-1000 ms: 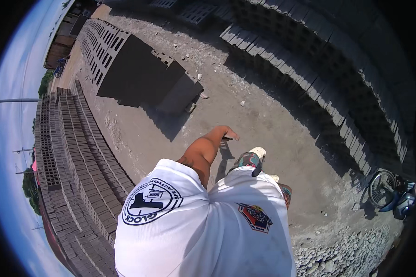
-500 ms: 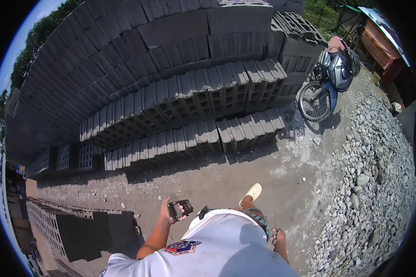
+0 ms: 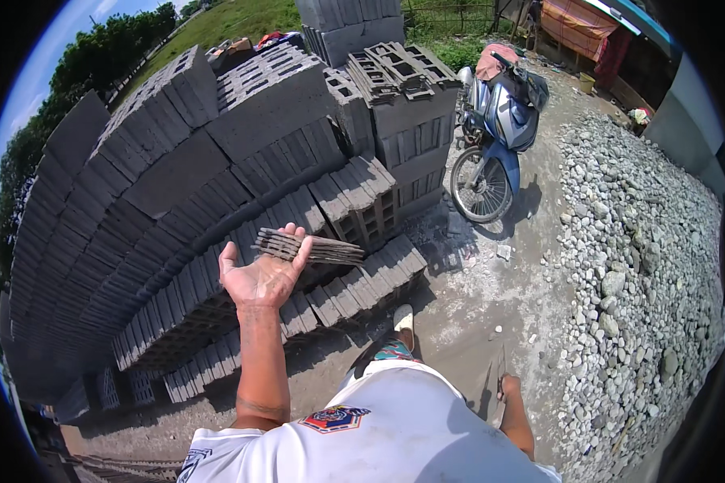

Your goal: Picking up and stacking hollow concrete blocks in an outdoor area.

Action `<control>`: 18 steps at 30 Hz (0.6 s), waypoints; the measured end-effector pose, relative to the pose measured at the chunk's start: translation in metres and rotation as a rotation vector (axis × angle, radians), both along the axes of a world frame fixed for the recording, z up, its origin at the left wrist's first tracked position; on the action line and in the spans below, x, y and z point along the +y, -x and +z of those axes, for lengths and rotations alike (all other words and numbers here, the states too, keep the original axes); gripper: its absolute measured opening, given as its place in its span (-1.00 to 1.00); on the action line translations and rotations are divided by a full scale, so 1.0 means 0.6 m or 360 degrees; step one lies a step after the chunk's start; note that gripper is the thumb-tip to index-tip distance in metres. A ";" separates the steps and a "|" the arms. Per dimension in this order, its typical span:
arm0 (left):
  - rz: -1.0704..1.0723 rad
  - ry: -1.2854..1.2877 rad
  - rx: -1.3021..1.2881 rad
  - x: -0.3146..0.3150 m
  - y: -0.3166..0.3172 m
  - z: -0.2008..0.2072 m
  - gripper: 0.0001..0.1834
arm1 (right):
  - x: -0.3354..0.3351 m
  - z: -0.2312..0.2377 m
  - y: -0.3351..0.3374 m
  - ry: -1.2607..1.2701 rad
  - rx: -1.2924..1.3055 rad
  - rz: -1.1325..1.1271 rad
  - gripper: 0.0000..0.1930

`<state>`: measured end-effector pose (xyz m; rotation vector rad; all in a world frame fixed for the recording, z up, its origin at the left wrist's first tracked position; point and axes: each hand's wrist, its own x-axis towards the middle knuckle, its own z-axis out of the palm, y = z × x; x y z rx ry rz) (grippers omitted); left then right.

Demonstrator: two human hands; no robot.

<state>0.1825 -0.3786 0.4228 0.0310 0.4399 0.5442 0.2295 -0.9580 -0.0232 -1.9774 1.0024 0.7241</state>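
Observation:
My left hand (image 3: 262,278) is raised palm up in front of the block stacks. It holds a small bundle of thin, dark, flat strips (image 3: 310,246), with the fingers partly bent around one end and the other end sticking out to the right. Down by my right side, my right hand (image 3: 509,388) hangs low with its fingers curled. A thin, pointed, greyish shape (image 3: 498,372) shows beside it, too narrow to identify. Grey hollow concrete blocks (image 3: 354,189) stand in rows just beyond my left hand.
A tall wall of stacked blocks (image 3: 169,173) runs along the left. A blue and silver motorcycle (image 3: 499,133) is parked ahead, beside a large gravel heap (image 3: 636,266) on the right. Dusty ground (image 3: 459,338) lies around my foot, which wears a pale clog (image 3: 403,317).
My left hand has lifted and reached forward with the bundle, its palm now turned up. The view has swung right, so the motorcycle appears further left. My right hand stays low.

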 end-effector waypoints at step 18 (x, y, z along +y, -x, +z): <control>-0.0007 -0.0595 -0.0950 0.076 -0.784 0.419 -0.09 | 0.060 -0.008 -0.429 -0.0417 -0.0049 -0.0267 -0.75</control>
